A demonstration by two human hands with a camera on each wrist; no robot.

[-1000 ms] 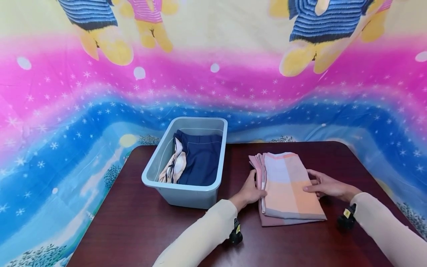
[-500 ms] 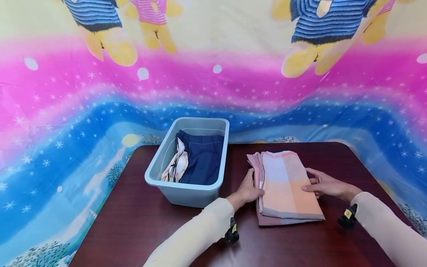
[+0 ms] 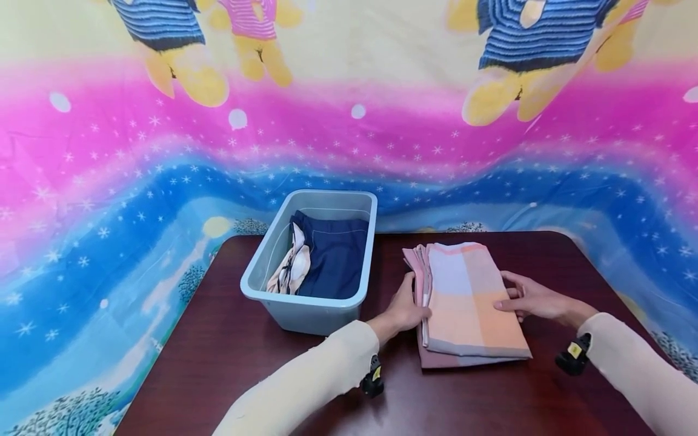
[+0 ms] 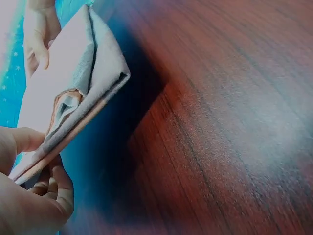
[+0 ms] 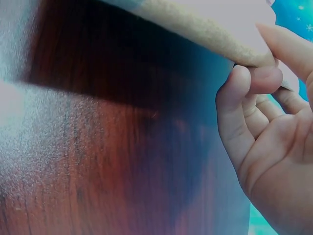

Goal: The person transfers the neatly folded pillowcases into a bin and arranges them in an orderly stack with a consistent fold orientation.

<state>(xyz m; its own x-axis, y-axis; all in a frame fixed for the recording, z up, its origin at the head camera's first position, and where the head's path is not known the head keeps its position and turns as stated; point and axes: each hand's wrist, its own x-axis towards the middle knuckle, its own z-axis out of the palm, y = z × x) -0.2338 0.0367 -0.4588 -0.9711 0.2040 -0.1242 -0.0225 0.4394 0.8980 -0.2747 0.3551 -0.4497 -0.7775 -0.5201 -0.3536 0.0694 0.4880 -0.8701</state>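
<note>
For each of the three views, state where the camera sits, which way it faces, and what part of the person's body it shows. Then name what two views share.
Head: worn on the head, looking forward and down at the table, bin and folded cloth; both sleeved arms show.
Left wrist: beside the left hand, looking along the tabletop at the cloth's edge, which this hand pinches.
Right wrist: beneath the right hand, looking across the tabletop; fingers curl under the cloth's edge.
Shared: both wrist views show the cloth.

A folded cloth (image 3: 468, 297) lies flat on the dark wooden tabletop (image 3: 229, 363), just right of a grey bin. Its top layer is checked in pale orange, white and grey-lilac; a plain dusty-pink layer shows beneath along the left and near edges. The folds stack neatly, long side running away from the person.
</note>
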